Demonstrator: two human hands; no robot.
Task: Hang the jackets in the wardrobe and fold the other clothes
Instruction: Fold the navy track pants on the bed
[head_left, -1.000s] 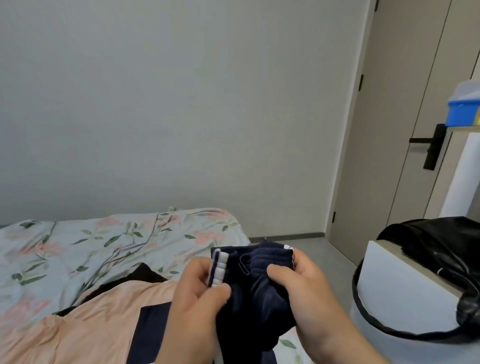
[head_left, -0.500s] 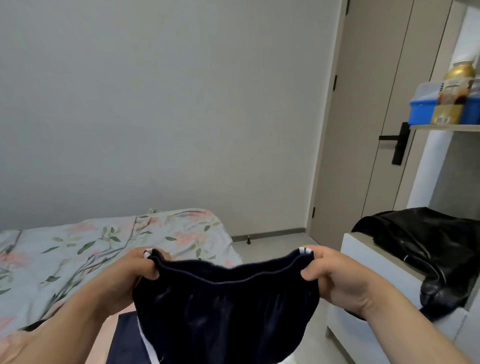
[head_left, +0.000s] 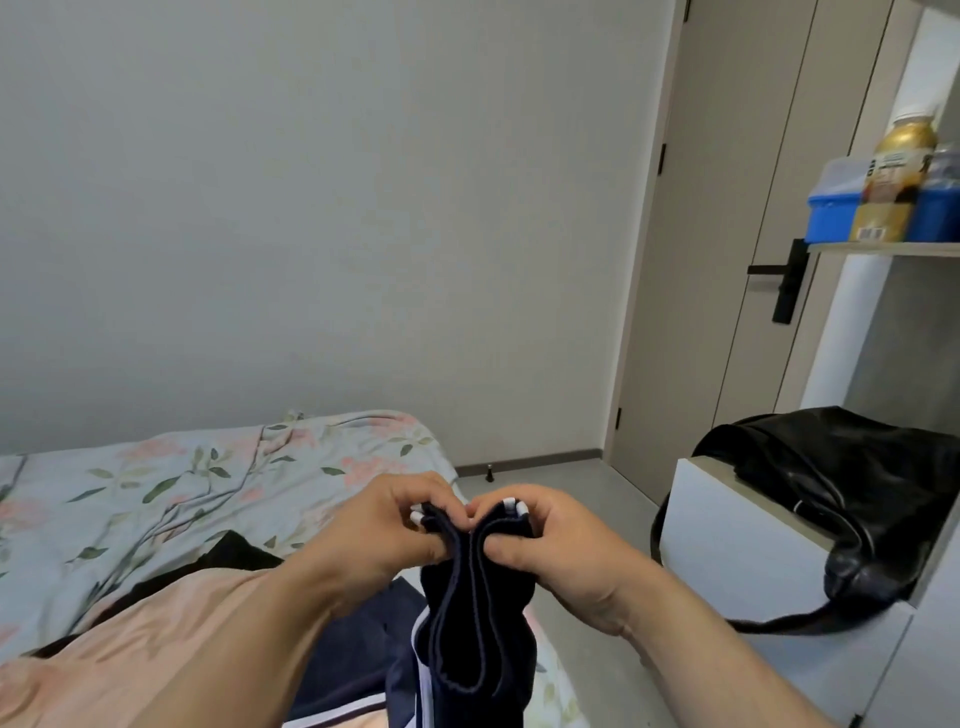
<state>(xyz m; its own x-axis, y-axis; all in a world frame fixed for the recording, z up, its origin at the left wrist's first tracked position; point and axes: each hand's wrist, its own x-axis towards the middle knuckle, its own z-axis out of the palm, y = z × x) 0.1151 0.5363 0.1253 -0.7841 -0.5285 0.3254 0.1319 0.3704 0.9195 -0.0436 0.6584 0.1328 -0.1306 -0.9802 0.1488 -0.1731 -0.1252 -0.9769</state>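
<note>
**Lower centre of the frame: navy garment halved at the waistband**

Just above the near corner of the bed (head_left: 208, 467), both hands hold a navy garment (head_left: 467, 623) by its ribbed waistband. The left hand (head_left: 384, 525) pinches one end and the right hand (head_left: 561, 551) pinches the other. Each is narrowed tight on the cloth, with white side stripes showing at the fingertips. The two hands are almost touching, so the waistband is doubled on itself and the rest hangs straight down. That looks like a lengthwise fold made in the air, with the weight of the cloth pulling it even.

A peach garment (head_left: 156, 639) lies spread at lower left on the bed, apparently still to be dealt with. At right, a black leather item (head_left: 852, 493) is slumped on a white cabinet (head_left: 727, 545). Whether it is a jacket or a bag I cannot tell.
</note>
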